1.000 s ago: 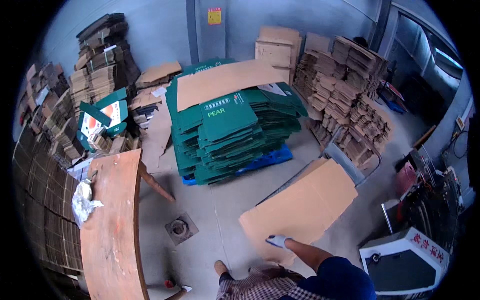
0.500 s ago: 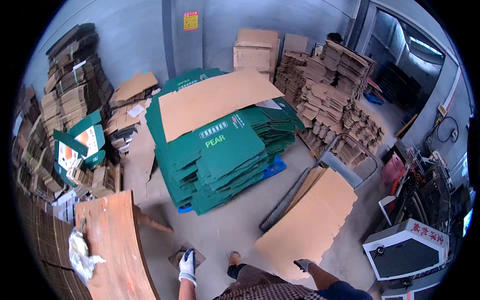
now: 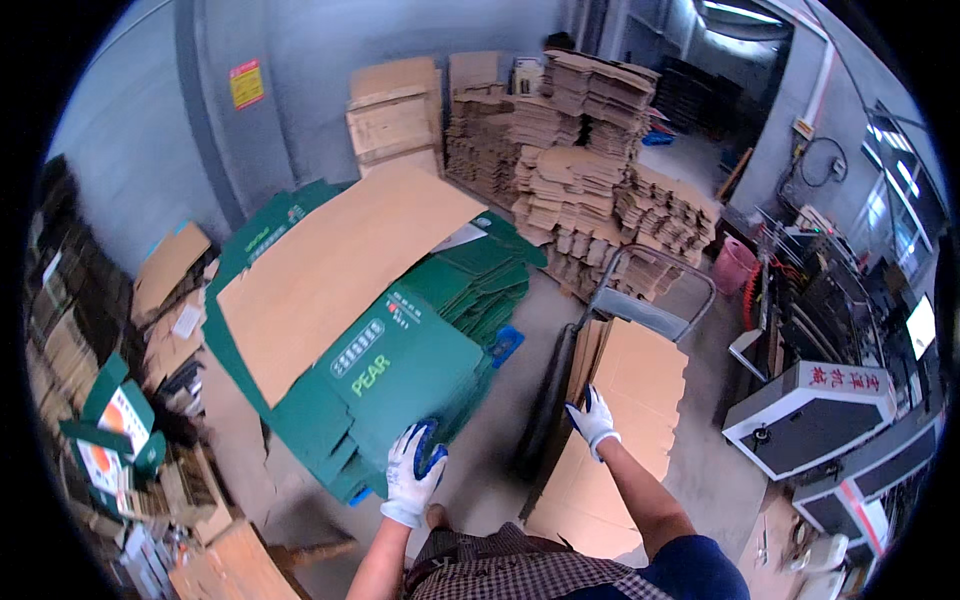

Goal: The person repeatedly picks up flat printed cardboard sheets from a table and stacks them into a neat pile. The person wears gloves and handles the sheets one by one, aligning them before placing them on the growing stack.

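In front of me, my left hand, in a white glove with blue palm coating, hovers at the near edge of the green cardboard stack. Its fingers are slightly curled and apart, with nothing seen in them. My right hand, gloved alike, is at the left edge of the plain brown cardboard sheets on a hand cart. Its fingers are spread and seem to touch the top sheet; I see no grip. A large brown sheet lies across the green stack.
Tall piles of brown cardboard stand at the back. A machine with a white and black housing is on the right, near a pink bin. At lower left are a wooden table and a green-and-white box.
My view has swung right, so the stacks sit farther left. Both hands have risen and moved forward, the left to the green stack, the right to the sheets' left edge.
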Tool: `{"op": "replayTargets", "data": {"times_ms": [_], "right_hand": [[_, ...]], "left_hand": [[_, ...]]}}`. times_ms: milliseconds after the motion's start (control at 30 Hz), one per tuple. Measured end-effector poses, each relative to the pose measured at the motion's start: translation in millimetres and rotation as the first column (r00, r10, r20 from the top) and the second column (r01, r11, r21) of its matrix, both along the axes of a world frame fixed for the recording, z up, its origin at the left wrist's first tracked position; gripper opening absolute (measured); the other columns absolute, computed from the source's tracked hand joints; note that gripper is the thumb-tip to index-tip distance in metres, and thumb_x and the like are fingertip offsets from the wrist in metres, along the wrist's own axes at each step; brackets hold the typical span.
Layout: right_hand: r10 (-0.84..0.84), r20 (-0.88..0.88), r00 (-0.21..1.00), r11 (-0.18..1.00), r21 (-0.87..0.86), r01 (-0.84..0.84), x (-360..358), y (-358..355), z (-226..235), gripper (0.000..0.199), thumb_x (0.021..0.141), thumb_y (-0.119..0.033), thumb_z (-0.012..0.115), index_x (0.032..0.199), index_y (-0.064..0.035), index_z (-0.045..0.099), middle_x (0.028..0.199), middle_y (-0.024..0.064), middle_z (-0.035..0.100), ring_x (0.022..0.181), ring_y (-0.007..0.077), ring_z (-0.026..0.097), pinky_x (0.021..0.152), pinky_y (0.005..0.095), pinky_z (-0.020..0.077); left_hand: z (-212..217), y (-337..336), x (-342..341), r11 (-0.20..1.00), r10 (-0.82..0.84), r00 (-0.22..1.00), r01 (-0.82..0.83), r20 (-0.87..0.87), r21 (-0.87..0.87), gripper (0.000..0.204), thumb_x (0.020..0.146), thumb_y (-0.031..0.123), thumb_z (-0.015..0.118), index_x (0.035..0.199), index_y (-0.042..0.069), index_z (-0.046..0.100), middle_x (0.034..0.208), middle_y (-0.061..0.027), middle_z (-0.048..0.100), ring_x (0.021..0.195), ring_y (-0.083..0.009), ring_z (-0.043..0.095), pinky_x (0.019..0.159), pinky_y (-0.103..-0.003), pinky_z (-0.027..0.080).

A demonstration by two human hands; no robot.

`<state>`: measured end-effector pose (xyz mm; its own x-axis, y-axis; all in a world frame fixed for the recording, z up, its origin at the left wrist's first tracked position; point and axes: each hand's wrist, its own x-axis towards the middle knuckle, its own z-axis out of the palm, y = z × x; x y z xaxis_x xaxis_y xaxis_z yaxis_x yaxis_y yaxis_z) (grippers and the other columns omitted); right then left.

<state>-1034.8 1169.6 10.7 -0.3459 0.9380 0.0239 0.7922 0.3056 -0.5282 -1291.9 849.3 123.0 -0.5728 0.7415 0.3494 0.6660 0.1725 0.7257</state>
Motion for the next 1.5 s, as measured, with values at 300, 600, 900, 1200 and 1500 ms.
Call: {"op": "replayTargets", "data": {"times_ms": [300,600,900,1200,1500], "right_hand": [[0.179,0.354,0.918,0.949,0.185,-0.256,-144.4,117.5,86.8,0.089,0.078,-0.050,0.075,0.150,-0.0138,0.038,0.156,0.0129,0.035,0.142,0.0384,0.032,0.112,0.0553,0.0304],[0.256,0.783,0.566,0.757,0.202,-0.622,-337.4,385.7,145.4,0.091,0.081,-0.052,0.070,0.155,-0.0182,0.029,0.162,0.0102,0.024,0.149,0.0388,0.020,0.114,0.0654,0.0199],[0.139,0.915,0.379,0.713,0.173,-0.680,-430.6,547.7,130.2,0.068,0.094,-0.037,0.054,0.155,-0.0209,0.031,0.163,0.0058,0.023,0.150,0.0352,0.021,0.114,0.0674,0.0189],[0.174,0.966,0.194,0.518,0.077,-0.852,-493.3,664.1,111.5,0.075,0.086,-0.053,0.063,0.150,-0.0210,0.040,0.160,0.0042,0.031,0.148,0.0322,0.025,0.114,0.0684,0.0174],[0.330,0.944,-0.012,0.226,-0.092,-0.970,-495.2,778.2,109.0,0.062,0.090,-0.049,0.055,0.142,-0.0147,0.050,0.147,0.0109,0.046,0.143,0.0365,0.034,0.113,0.0681,0.0184]], "left_hand": [[24.2,94.7,-83.9,0.987,-0.136,0.981,0.122,-0.138,-0.102,0.057,0.080,0.034,0.075,0.127,0.005,0.060,0.135,-0.0203,0.055,0.127,-0.0420,0.048,0.111,-0.051,0.034],[39.8,227.4,-139.9,0.989,-0.105,0.963,0.076,-0.247,-0.125,0.059,0.075,0.038,0.078,0.121,0.005,0.063,0.132,-0.0222,0.054,0.126,-0.0455,0.047,0.109,-0.060,0.032],[37.7,306.5,-158.2,0.993,-0.062,0.980,0.041,-0.188,-0.114,0.056,0.077,0.025,0.078,0.124,0.003,0.060,0.135,-0.0234,0.054,0.125,-0.0498,0.047,0.111,-0.060,0.031],[63.3,437.6,-194.6,0.994,-0.111,0.959,0.111,-0.260,-0.015,0.059,0.078,0.033,0.076,0.128,0.008,0.059,0.135,-0.0188,0.054,0.126,-0.0443,0.048,0.109,-0.063,0.033],[52.5,606.5,-224.8,0.994,-0.111,0.986,0.108,-0.128,-0.030,0.049,0.081,0.040,0.075,0.117,0.008,0.065,0.128,-0.0180,0.057,0.124,-0.0392,0.051,0.106,-0.058,0.037]]}}
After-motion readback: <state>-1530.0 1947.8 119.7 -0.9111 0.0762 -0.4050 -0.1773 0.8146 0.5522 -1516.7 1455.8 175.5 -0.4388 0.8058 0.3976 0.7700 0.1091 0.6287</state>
